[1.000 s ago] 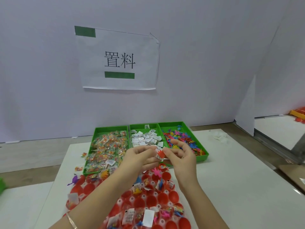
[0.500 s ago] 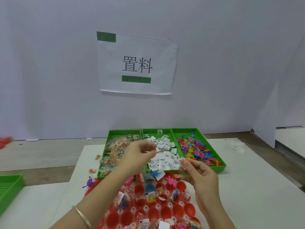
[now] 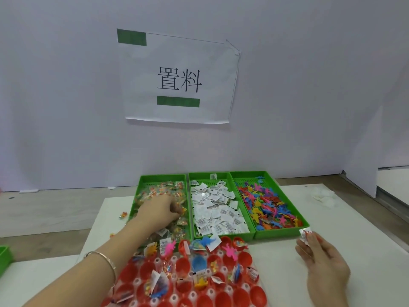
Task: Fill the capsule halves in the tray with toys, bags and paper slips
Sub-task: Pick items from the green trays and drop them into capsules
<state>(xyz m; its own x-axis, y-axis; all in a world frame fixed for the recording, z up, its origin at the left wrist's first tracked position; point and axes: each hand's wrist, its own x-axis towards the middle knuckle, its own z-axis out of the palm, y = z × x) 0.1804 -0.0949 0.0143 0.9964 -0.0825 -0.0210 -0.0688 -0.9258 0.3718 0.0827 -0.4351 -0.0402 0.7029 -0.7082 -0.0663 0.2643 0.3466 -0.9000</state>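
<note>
Your left hand point(image 3: 159, 209) is curled in the bags point(image 3: 164, 189), grip unclear; right hand point(image 3: 322, 262) pinches a packet point(image 3: 306, 234). Bags look light and slippery, so pinch a corner.

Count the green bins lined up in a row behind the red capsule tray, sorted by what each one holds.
Bin of small bags: 1
Bin of paper slips: 1
Bin of plastic toys: 1
Total: 3
</note>
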